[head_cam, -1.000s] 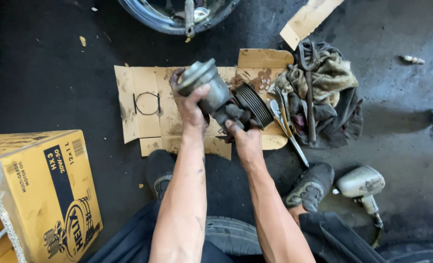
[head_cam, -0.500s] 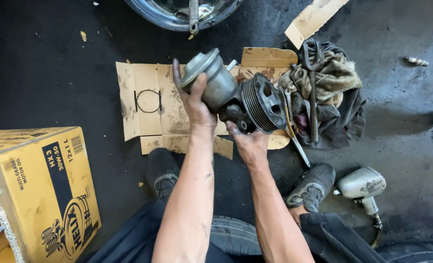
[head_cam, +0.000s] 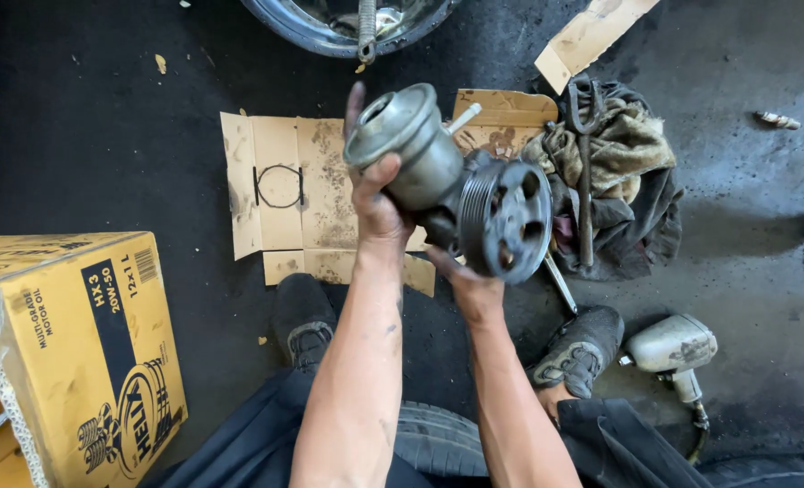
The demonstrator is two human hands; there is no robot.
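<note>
I hold a greasy metal pump [head_cam: 447, 185] up over the floor with both hands. My left hand [head_cam: 376, 201] grips its grey canister-shaped reservoir, whose round cap points up and left. My right hand [head_cam: 467, 285] supports the pump from below, just under its dark grooved pulley [head_cam: 510, 220], which faces me with its spoke holes showing. Flattened cardboard [head_cam: 298, 194] lies on the dark floor beneath, with a thin metal ring clip [head_cam: 278, 185] resting on it.
A yellow cardboard oil box [head_cam: 67, 343] stands at the left. Dirty rags with a long metal tool [head_cam: 605, 176] lie at the right. An impact wrench [head_cam: 673, 348] rests by my right shoe [head_cam: 578, 352]. A chrome wheel rim [head_cam: 347, 23] sits at the top; a tyre [head_cam: 438, 443] is under my legs.
I have lifted the pump off the cardboard toward the camera and turned it, so the pulley face now points at me. Both hands kept their hold.
</note>
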